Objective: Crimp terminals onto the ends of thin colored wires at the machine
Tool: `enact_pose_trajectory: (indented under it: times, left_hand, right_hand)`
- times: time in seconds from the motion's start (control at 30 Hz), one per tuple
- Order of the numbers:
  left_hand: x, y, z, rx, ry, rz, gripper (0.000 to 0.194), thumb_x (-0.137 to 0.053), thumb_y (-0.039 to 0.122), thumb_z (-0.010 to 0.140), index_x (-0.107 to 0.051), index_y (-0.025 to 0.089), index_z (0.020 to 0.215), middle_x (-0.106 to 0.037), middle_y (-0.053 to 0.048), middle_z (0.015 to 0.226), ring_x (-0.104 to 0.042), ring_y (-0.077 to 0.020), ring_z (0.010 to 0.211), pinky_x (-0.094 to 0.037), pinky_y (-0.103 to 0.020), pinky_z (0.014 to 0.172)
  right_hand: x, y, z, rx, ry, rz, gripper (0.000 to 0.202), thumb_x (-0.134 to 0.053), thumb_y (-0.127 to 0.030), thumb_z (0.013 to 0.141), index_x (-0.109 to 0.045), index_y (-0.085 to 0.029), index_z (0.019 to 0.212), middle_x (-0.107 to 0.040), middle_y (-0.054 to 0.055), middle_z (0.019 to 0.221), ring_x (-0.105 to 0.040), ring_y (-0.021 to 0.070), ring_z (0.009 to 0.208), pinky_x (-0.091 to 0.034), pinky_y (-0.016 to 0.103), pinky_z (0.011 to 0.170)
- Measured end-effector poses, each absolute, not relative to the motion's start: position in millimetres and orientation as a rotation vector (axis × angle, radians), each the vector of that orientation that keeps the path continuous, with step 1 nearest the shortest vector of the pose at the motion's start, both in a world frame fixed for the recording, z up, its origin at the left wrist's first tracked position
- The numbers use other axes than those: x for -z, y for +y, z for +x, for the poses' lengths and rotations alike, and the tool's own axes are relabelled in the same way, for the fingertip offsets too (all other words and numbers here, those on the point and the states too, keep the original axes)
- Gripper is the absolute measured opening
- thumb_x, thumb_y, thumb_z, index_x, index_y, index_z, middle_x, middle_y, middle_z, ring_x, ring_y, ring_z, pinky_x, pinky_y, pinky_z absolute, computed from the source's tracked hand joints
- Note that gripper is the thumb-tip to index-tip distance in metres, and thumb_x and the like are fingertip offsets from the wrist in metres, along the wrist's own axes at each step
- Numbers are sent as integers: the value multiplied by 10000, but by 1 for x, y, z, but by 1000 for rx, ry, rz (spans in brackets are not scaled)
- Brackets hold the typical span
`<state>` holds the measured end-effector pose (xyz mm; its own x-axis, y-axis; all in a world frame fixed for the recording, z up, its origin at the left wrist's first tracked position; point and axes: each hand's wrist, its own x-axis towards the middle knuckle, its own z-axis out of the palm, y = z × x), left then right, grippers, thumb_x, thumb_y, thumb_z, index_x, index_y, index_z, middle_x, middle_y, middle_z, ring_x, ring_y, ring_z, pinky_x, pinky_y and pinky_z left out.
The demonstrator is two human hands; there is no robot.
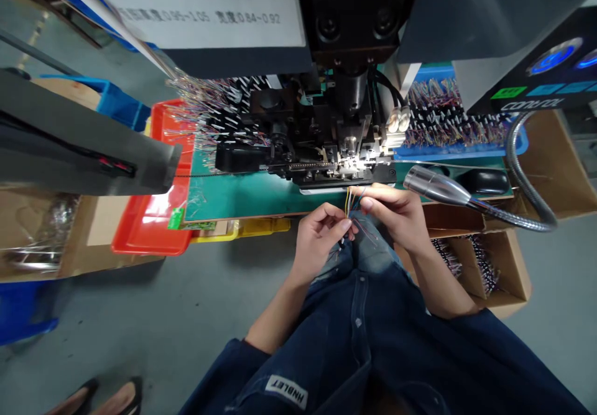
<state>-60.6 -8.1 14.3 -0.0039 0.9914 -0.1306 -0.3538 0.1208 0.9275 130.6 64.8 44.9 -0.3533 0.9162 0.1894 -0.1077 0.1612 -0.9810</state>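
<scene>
Grey workshop floor [219,309] all around, with a green flat tabletop [261,197] across the front. Clock read from the wires. Nearest, at 7 o'clock, left hand [321,231]: thumb and forefinger pinching thin loose wires, yellow, white and blue among them [347,203], upper ends toward 12, just short of the table's near side. At 3 o'clock, right hand [403,216]: forefinger stretched to the upper ends, thumb just below; cannot tell whether gripping a strand or only touching. Judging by the pose, best to keep the left pinch low and steady, part strands singly with the right fingertips, and avoid crossing or bending ends. Keep skin well away from the metal tooling.

At 4 o'clock, an open brown cardboard box [507,303] with more wire bundles. At 3, a silver gooseneck lamp [431,185]; at 9, a shallow red plastic tray [140,231]. At 12, the brightly lit metal tooling [349,147] of a black-and-grey machine [357,29]. Farther, at 2, a blue plastic tray [466,150] heaped with white-sleeved bundles.
</scene>
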Motion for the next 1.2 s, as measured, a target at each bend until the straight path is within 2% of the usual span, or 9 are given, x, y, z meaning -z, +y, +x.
enact_pose_trajectory:
  times: [0.2, 0.37, 0.57, 0.73, 0.8, 0.87, 0.93, 1.03, 1.2]
  left_hand:
    - [-11, -5, -59, -1293, 988, 845, 280, -935, 412, 1031, -777, 204, 930, -843, -32, 853, -769, -168, 741, -629, -294, 746]
    - [-18, -5, -64, -1254, 1028, 908, 331, -950, 442, 1012, -757, 202, 893, -833, -28, 804, -760, -169, 712, -619, -292, 736]
    - [-21, -6, -74, -1169, 1014, 1000, 322, -932, 447, 1022, -749, 208, 905, -832, -36, 802, -758, -180, 712, -622, -306, 740]
    - [-20, 0, -77, -1203, 912, 1095, 217, -906, 386, 1047, -775, 216, 1016, -872, -59, 995, -830, -203, 823, -667, -335, 805]
    - [-20, 4, -76, -1235, 926, 1105, 187, -909, 359, 1050, -782, 226, 1019, -866, -40, 970, -850, -212, 850, -679, -342, 825]
    - [-21, 7, -74, -1255, 946, 1075, 201, -913, 353, 1052, -772, 231, 977, -856, -18, 888, -853, -213, 819, -683, -342, 809]
    - [-22, 10, -72, -1276, 947, 1022, 237, -917, 369, 1051, -761, 229, 940, -858, -14, 845, -843, -208, 758, -682, -338, 761]
    - [-19, 13, -68, -1334, 936, 931, 284, -920, 397, 1050, -743, 225, 910, -863, -20, 827, -817, -193, 679, -667, -318, 685]
    - [-9, 14, -61, -1403, 950, 853, 284, -909, 422, 1062, -748, 228, 930, -850, -14, 826, -798, -181, 662, -670, -308, 669]
  right_hand:
    - [-43, 60, 125, -1507, -1557, -700, 221, -892, -407, 1095, -971, -295, 922, -805, 26, 768, -708, 194, 739, -571, 358, 713]
    - [-47, 63, 123, -1433, -1606, -706, 229, -900, -365, 1088, -958, -267, 889, -837, 35, 787, -705, 184, 713, -564, 350, 695]
    - [-48, 69, 121, -1344, -1435, -858, 116, -895, -331, 1068, -970, -271, 1003, -806, 27, 806, -706, 188, 738, -582, 362, 727]
    - [-52, 67, 114, -1288, -1505, -850, 235, -866, -365, 1093, -925, -244, 900, -778, 26, 761, -651, 179, 686, -556, 364, 694]
    - [-53, 67, 112, -1252, -1538, -832, 264, -853, -342, 1104, -911, -243, 865, -764, 23, 743, -620, 171, 673, -515, 352, 661]
    - [-54, 68, 111, -1215, -1547, -846, 213, -857, -331, 1094, -933, -250, 912, -763, 22, 757, -614, 172, 683, -508, 349, 656]
    - [-52, 70, 113, -1206, -1553, -886, 131, -867, -346, 1073, -968, -262, 1074, -772, 18, 791, -635, 180, 708, -538, 354, 681]
    - [-47, 71, 116, -1253, -1555, -970, 248, -837, -379, 1076, -961, -270, 1261, -801, 19, 834, -683, 192, 740, -598, 371, 741]
    - [-38, 66, 111, -1282, -1501, -947, 211, -825, -351, 1077, -974, -285, 1211, -840, 18, 811, -717, 187, 684, -620, 355, 697]
